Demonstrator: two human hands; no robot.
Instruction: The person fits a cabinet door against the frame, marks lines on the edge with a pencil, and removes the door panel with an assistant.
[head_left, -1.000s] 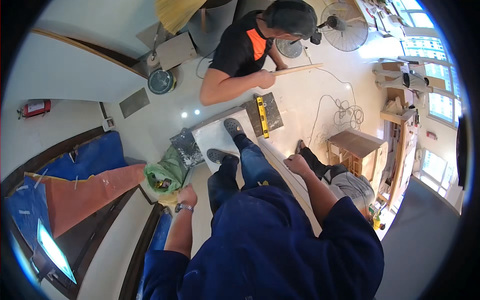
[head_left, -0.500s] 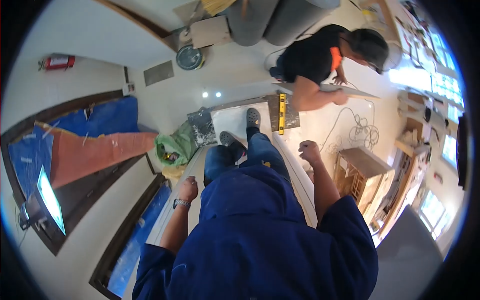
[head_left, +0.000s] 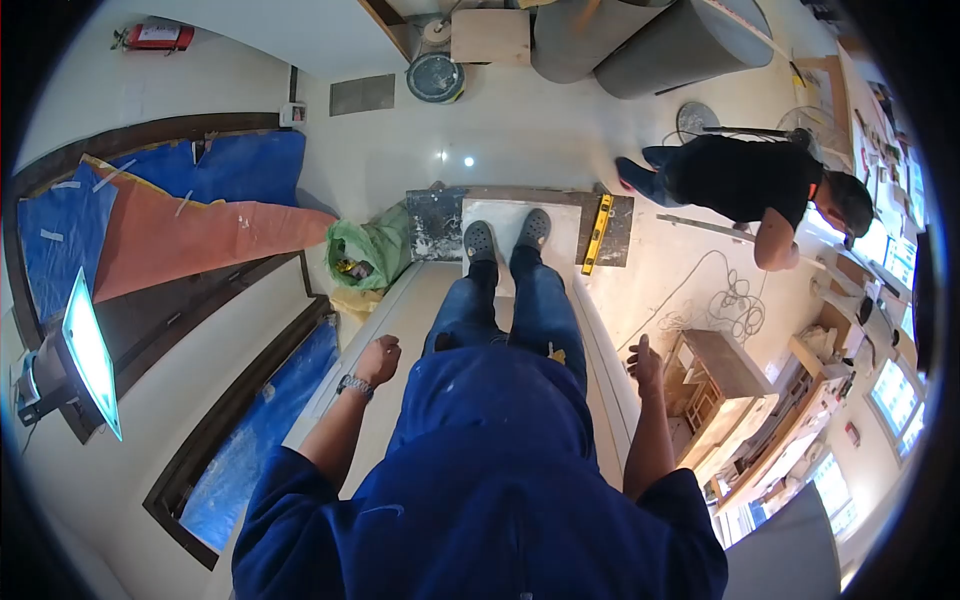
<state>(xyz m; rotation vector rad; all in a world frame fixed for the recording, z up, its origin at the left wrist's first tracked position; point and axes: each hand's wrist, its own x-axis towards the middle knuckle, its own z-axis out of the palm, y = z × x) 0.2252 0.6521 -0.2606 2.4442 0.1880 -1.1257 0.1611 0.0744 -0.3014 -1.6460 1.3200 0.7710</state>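
Note:
My left hand (head_left: 378,360), with a metal watch (head_left: 354,385) on its wrist, hangs beside my left thigh with its fingers curled in and nothing visible in them. On the other side, my right hand (head_left: 645,363) is held out past my right leg, thumb and fingers apart, empty. Neither hand touches anything. My feet in grey clogs (head_left: 480,241) stand on a white-smeared board (head_left: 565,228). A yellow spirit level (head_left: 597,234) lies to the right of it. Nearest my left hand is a green sack (head_left: 385,250) with an open mouth.
A co-worker (head_left: 740,180) bends over at the right, beside a long thin strip (head_left: 705,228). A coiled cord (head_left: 735,305) and a wooden cabinet (head_left: 715,380) are on the right. A bucket (head_left: 435,78) and large grey rolls (head_left: 680,50) stand ahead. A lit lamp (head_left: 90,355) is at left.
My feet now stand side by side on the board. My right hand has lowered and its fingers have loosened. The co-worker has moved away to the right.

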